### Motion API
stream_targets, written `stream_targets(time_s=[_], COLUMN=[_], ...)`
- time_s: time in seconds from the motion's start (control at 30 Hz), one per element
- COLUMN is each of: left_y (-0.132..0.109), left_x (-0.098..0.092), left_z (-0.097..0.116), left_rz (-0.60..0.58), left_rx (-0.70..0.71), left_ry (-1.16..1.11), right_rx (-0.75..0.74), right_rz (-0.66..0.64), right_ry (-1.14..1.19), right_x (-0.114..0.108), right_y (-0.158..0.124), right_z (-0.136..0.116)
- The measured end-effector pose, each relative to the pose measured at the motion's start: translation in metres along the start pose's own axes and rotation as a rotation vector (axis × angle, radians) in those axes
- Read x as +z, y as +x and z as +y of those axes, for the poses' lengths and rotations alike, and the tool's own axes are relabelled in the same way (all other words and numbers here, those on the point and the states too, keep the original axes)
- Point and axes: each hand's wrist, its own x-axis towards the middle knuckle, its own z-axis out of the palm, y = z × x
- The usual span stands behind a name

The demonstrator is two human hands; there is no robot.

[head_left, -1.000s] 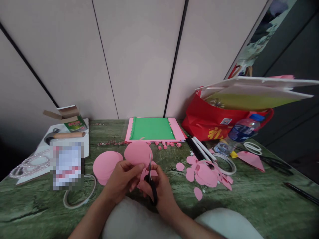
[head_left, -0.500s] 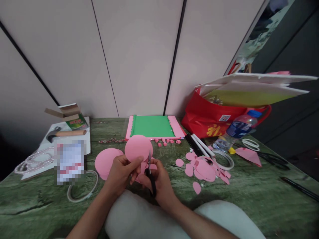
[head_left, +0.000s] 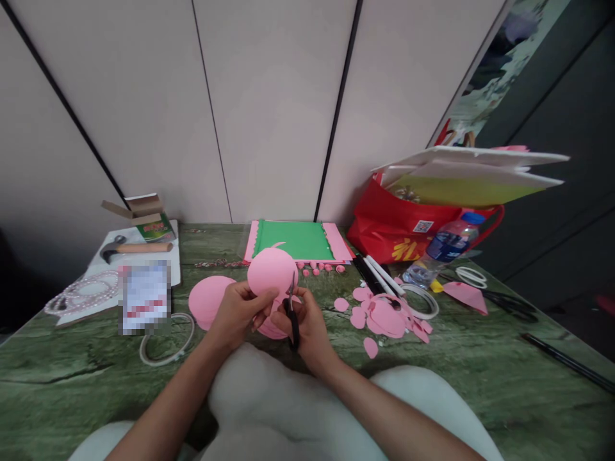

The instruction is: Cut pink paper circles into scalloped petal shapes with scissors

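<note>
A pink paper circle (head_left: pixel 271 274) is pinched upright at its lower edge by my left hand (head_left: pixel 244 314). In my right hand (head_left: pixel 308 326) are black-handled scissors (head_left: pixel 292 320), fingers wrapped about the grips, blades pointing up along the circle's right edge. A thin curl of pink paper (head_left: pixel 277 244) sticks up at the circle's top. Behind my left wrist lie larger pink paper rounds (head_left: pixel 209 301). More pink paper (head_left: pixel 273 329) shows below and between my hands, partly hidden by them.
Pink paper scraps (head_left: pixel 387 317), a tape roll (head_left: pixel 423 301) and markers (head_left: pixel 384 275) lie to the right. Behind them are a water bottle (head_left: pixel 444 246) and red bag (head_left: pixel 384 224). Green paper (head_left: pixel 293 240) lies ahead; a hammer (head_left: pixel 139 248) and another tape ring (head_left: pixel 167 339) sit left.
The view has shifted slightly. A thin paper curl now stands out at the circle's top, where none showed before. Both hands keep their holds.
</note>
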Motion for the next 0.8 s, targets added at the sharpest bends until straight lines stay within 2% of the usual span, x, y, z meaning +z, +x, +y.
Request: stream_targets(time_s=[0.43, 0.6, 0.8], left_y=[0.0, -0.0001, 0.0003], left_x=[-0.0007, -0.001, -0.0024], left_z=[0.0003, 0.0014, 0.0001], left_rz=[0.016, -0.002, 0.033], left_rx=[-0.035, -0.066, -0.067], left_ry=[0.015, 0.001, 0.01], right_rx=[0.007, 0.081, 0.099], right_rz=[-0.015, 0.003, 0.032], right_ry=[0.004, 0.022, 0.012], right_x=[0.0017, 0.0017, 0.0011], right_y=[-0.0002, -0.001, -0.0016], right_z=[0.001, 0.0002, 0.0024])
